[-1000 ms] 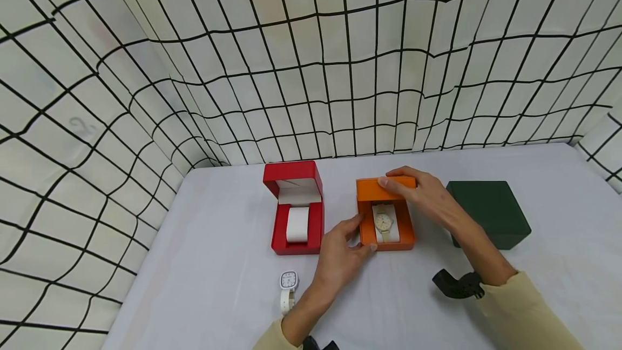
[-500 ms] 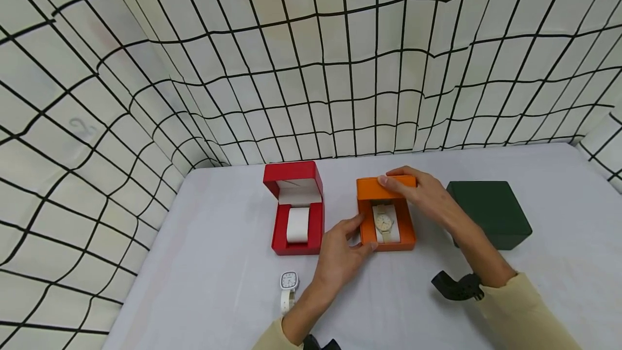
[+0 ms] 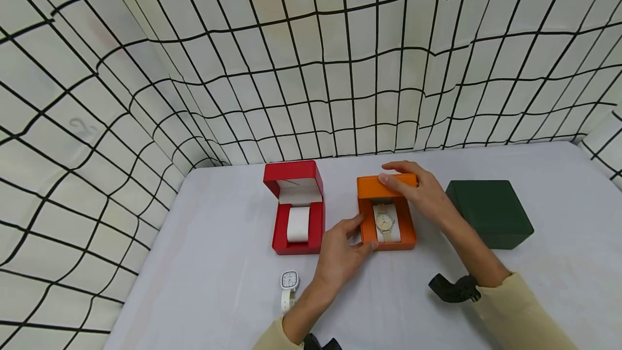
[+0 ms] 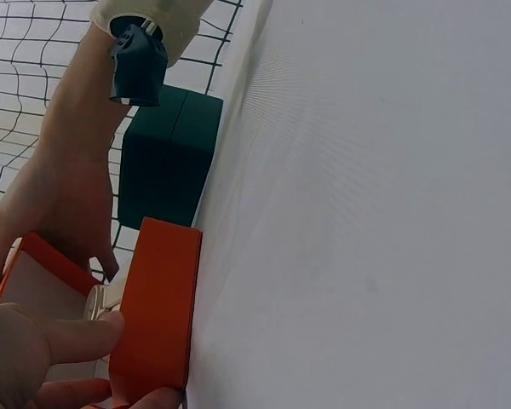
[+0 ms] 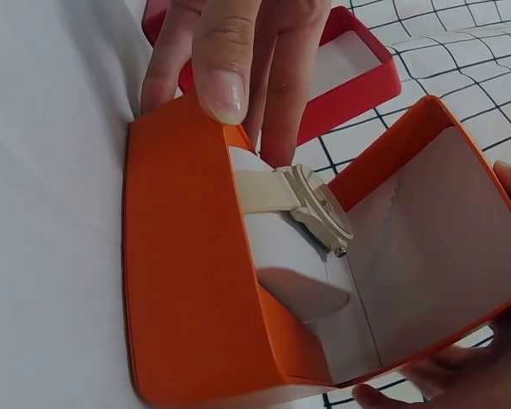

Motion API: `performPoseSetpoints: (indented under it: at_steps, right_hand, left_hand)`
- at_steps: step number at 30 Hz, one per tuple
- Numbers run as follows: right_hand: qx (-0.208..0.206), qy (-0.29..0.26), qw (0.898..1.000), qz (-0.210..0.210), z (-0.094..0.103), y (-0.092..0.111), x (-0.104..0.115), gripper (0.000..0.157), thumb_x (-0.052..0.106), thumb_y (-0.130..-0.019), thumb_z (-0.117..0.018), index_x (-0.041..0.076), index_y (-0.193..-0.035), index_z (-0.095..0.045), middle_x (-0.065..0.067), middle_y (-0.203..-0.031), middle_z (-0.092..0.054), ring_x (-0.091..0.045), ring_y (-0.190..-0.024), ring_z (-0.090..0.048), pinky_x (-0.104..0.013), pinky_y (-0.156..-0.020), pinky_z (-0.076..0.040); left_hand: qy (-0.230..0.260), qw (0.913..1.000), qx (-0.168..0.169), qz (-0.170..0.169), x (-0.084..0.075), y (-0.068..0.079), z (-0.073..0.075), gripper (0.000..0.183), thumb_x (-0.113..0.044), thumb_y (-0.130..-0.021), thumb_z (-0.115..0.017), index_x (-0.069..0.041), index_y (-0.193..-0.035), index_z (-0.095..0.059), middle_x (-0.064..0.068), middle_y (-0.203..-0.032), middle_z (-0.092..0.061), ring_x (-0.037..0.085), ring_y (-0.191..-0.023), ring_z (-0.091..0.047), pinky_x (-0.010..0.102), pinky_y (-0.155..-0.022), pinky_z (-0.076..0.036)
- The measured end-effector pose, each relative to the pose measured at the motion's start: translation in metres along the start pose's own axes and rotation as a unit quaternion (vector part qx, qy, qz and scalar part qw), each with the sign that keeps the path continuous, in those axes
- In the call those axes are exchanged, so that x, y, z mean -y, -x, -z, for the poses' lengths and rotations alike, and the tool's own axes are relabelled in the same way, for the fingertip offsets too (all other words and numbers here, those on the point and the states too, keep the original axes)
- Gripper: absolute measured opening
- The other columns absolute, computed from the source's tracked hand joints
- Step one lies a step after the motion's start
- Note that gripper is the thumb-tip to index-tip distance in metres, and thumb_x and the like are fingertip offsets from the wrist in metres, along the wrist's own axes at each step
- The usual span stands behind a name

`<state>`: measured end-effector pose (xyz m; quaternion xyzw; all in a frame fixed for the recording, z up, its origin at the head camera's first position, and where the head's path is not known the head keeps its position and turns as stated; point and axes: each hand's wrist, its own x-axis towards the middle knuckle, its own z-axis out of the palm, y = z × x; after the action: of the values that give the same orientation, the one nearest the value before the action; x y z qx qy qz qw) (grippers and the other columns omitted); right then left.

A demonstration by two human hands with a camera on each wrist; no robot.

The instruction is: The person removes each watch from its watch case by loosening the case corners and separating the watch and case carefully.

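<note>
An orange watch box [image 3: 410, 237] stands with its lid raised on the white-covered table. Inside, a cream-strapped watch [image 3: 384, 222] is wrapped round a white cushion; the right wrist view shows that watch [image 5: 322, 207] from the side. My left hand [image 3: 338, 258] grips the front left corner of the base, thumb at the front wall and fingers along the side. At the lid [image 3: 373, 187], my right hand [image 3: 424, 194] holds the upper edge, thumb on its front and fingers behind. The right wrist view has the left thumb [image 5: 224, 64] at the base's rim.
Left of the orange box stands a red watch box [image 3: 318, 231], lid up, with a bare white cushion [image 3: 298, 224]. A closed dark green box [image 3: 488, 212] sits to the right. A white watch [image 3: 289, 281] lies beside my left forearm. Black netting [image 3: 347, 64] rises behind the table.
My right hand has shifted slightly up and left at the orange lid, its forearm following a little to the left. The left hand keeps its grip on the base.
</note>
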<state>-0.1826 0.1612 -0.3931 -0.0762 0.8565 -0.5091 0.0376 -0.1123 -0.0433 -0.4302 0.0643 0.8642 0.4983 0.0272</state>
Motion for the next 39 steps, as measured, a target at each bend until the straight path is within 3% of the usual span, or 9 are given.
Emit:
performPoseSetpoints:
  at_steps: [9,19,24,34,39]
  right_hand:
    - [0.008,-0.047,0.998,0.041,-0.0031,-0.0013,-0.0042,0.041,0.040,-0.103,-0.062,0.017,-0.137,-0.061,-0.007,-0.154,-0.054,-0.031,-0.133,-0.053,-0.050,-0.111,-0.042]
    - [0.047,-0.070,0.995,0.056,0.0020,0.0002,-0.0051,0.051,0.028,-0.095,-0.070,0.009,-0.139,-0.053,-0.013,-0.134,-0.061,-0.026,-0.110,-0.060,-0.032,-0.094,-0.052]
    - [0.030,-0.079,0.993,0.084,0.0015,-0.0018,-0.0079,0.041,0.024,-0.095,-0.073,0.014,-0.133,-0.060,-0.007,-0.144,-0.060,-0.020,-0.115,-0.063,-0.026,-0.095,-0.053]
    - [0.004,-0.086,0.990,0.114,0.0000,-0.0022,-0.0092,0.035,0.020,-0.095,-0.075,0.017,-0.129,-0.066,-0.002,-0.141,-0.062,-0.019,-0.114,-0.062,-0.024,-0.095,-0.053]
    - [-0.005,-0.089,0.989,0.119,0.0001,-0.0036,-0.0091,0.037,0.020,-0.095,-0.075,0.013,-0.131,-0.066,-0.001,-0.140,-0.063,-0.018,-0.118,-0.061,-0.024,-0.099,-0.052]
  left_hand:
    - [-0.001,1.0000,-0.006,-0.006,0.0018,-0.0007,-0.0009,0.060,-0.009,-0.086,-0.085,-0.003,-0.141,-0.063,0.017,-0.136,-0.069,0.032,-0.127,-0.068,0.041,-0.103,-0.058]
    - [-0.003,1.0000,0.000,-0.005,0.0022,0.0004,-0.0005,0.061,-0.010,-0.087,-0.084,-0.004,-0.143,-0.062,0.016,-0.138,-0.068,0.033,-0.128,-0.067,0.039,-0.101,-0.059]
    - [-0.001,1.0000,-0.002,-0.006,0.0018,0.0003,-0.0004,0.060,-0.010,-0.087,-0.084,-0.004,-0.143,-0.062,0.016,-0.137,-0.069,0.032,-0.128,-0.068,0.039,-0.101,-0.059]
    - [-0.001,0.9999,0.000,-0.011,0.0020,0.0012,0.0000,0.061,-0.010,-0.087,-0.083,-0.003,-0.144,-0.061,0.017,-0.137,-0.068,0.033,-0.128,-0.067,0.039,-0.101,-0.059]
    - [-0.001,0.9999,0.000,-0.012,0.0018,0.0014,0.0004,0.062,-0.010,-0.088,-0.083,-0.003,-0.144,-0.060,0.017,-0.138,-0.068,0.033,-0.128,-0.067,0.040,-0.101,-0.058]
